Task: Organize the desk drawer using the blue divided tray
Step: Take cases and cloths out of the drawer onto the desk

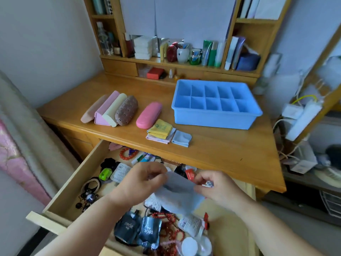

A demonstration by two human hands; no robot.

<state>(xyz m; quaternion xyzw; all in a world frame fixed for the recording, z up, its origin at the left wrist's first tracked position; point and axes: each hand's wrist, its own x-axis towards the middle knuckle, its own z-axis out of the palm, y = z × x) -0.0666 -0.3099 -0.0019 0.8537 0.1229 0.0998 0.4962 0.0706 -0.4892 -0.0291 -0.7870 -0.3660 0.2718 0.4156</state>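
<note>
Desk (pixel 212 150): glossy varnished wood. Divided tray (pixel 214 119): smooth matt blue plastic. Pink case (pixel 149 115): glossy. Brown case (pixel 126 110): textured. Cloth (pixel 180 196) held in both hands: soft, matt.

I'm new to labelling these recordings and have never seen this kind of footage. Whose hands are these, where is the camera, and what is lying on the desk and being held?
There is no machine here: a person wears one wide-angle camera on the head, looking forward and down. The left hand and right hand reach over the open wooden drawer, which is cluttered with small items. Their fingers pinch a pale blue-grey cloth between them. On the wooden desk top stand an empty blue divided plastic tray, a row of glasses cases, among them a pink hard one, and small folded cloths, yellow and light blue.
</note>
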